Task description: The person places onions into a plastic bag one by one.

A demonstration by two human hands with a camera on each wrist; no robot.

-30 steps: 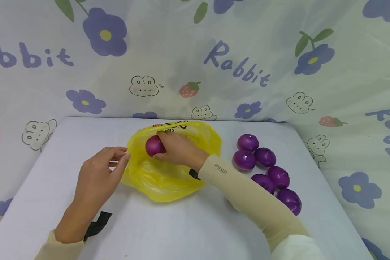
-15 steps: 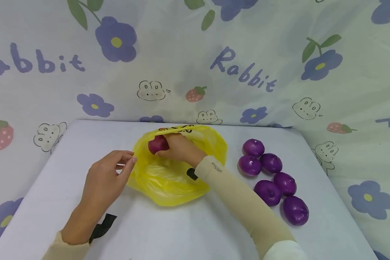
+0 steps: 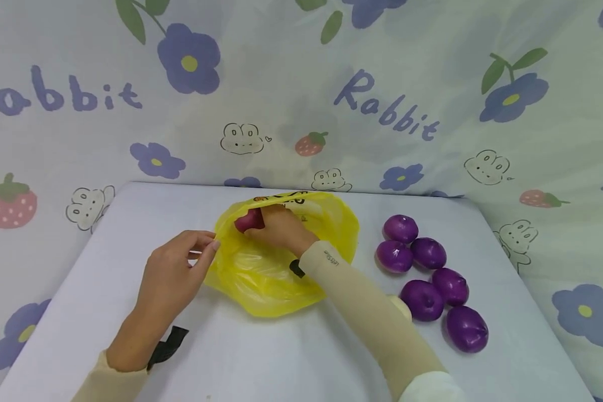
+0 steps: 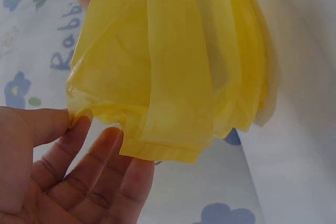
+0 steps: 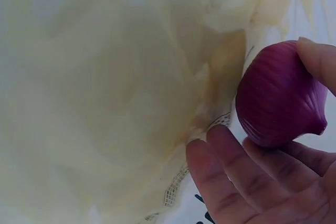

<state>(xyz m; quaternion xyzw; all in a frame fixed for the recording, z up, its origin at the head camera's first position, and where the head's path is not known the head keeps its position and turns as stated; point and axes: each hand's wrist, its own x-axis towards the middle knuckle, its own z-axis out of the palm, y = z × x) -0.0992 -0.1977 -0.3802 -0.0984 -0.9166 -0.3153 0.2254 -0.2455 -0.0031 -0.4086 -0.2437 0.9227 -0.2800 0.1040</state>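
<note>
Since the earlier frames the right hand (image 3: pixel 276 226) has carried the onion (image 3: pixel 249 220) further toward the far rim of the yellow bag (image 3: pixel 281 279), so less of the onion shows past the fingers. Right fingers are curled around the onion: in the right wrist view it (image 5: pixel 278 95) sits against the fingertips (image 5: pixel 231 177), with one more finger over its upper right side and the bag's pale plastic just left of the fingers. Left hand (image 3: pixel 173 273) pinches the near-left edge of the bag between thumb and forefinger; the other fingers are relaxed and slightly spread. In the left wrist view the bag edge (image 4: pixel 157 145) lies folded just above those fingers (image 4: pixel 100 166), touching them. Bag lies on the white table (image 3: pixel 281 357). Six more purple onions (image 3: pixel 429 276) lie in a loose cluster on the table, well apart from the right fingers, to the right of the bag. A black strap (image 3: pixel 168 346) shows at the left wrist.
</note>
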